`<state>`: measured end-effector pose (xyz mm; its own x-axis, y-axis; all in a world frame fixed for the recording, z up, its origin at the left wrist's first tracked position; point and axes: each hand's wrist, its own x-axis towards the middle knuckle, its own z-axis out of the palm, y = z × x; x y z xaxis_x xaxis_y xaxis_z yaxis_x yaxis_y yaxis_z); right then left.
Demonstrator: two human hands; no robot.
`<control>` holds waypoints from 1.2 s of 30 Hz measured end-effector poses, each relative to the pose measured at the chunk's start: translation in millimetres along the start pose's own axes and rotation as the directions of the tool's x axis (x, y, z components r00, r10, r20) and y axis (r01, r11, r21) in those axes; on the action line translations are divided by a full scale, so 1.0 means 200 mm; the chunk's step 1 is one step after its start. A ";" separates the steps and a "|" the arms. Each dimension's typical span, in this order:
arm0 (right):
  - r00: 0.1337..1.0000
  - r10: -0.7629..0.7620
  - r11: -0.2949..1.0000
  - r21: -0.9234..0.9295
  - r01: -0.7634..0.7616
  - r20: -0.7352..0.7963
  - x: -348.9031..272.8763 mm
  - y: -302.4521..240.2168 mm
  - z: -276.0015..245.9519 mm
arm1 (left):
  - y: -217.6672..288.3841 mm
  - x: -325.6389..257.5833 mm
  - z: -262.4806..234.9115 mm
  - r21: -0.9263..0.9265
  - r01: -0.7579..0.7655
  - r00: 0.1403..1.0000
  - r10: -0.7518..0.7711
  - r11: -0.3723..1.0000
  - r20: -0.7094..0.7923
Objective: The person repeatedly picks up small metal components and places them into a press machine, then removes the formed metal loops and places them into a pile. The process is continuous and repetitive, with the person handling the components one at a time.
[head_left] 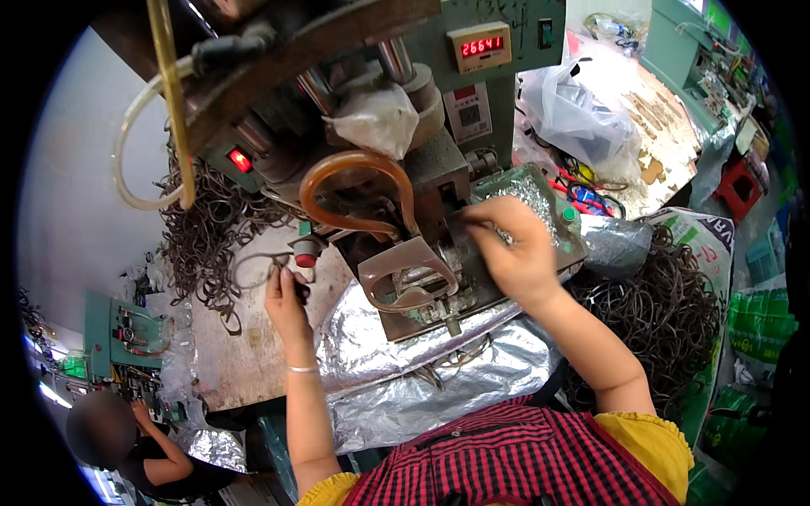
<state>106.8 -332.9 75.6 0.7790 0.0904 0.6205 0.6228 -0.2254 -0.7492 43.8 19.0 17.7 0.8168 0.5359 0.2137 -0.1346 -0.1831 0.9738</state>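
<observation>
Left hand (288,308): thumb and fingertips closed together on a thin grey-brown loop (239,274), held out over the wooden tabletop (245,358), left of the press and just beside a red push button (305,259); a pale band at the wrist. Right hand (519,257): extended to the right side of the press fixture, thumb and forefinger bent toward the metal block (440,190); fingertips blurred, so impossible to tell whether apart, together or clamped on anything. Between the hands: a bench press with a curved amber-brown tube (314,187) and, nearer, a flattened brown ring-shaped part (369,274). Farther, on the green housing (530,51): a beige counter (467,57) with red digits. Right of the fixture: a green tray (567,240) of shiny scraps. Near side: silver foil sheeting (498,379), in front of a red-and-black checked apron (472,451). At left and far: a heap of dark loops (202,236). At right: a second dark heap (662,308); farther, a clear plastic bag (574,118). At left, beyond the tabletop: a co-worker (169,464), arm bent.
</observation>
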 end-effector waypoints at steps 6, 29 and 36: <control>0.934 0.355 0.831 0.465 -0.306 -0.020 -0.10 -0.02 0.21 | 0.00 -0.32 0.12 -0.023 -0.003 0.965 -0.003 1.000 -0.261; 0.993 0.112 0.660 -0.745 -0.099 -0.032 -0.21 0.35 -0.18 | 0.45 -0.35 0.58 0.144 -0.940 0.340 0.838 0.308 0.428; 0.982 0.078 0.815 -0.556 -0.164 -0.175 -0.10 0.39 -0.22 | 0.40 -0.32 0.57 0.090 -0.970 0.244 0.870 0.227 0.429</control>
<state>136.4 -394.7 15.2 0.8006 -0.0984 0.5911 0.3399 -0.7378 -0.5832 44.7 -125.0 72.5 0.3225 -0.3819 0.8661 -0.7722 -0.6354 0.0074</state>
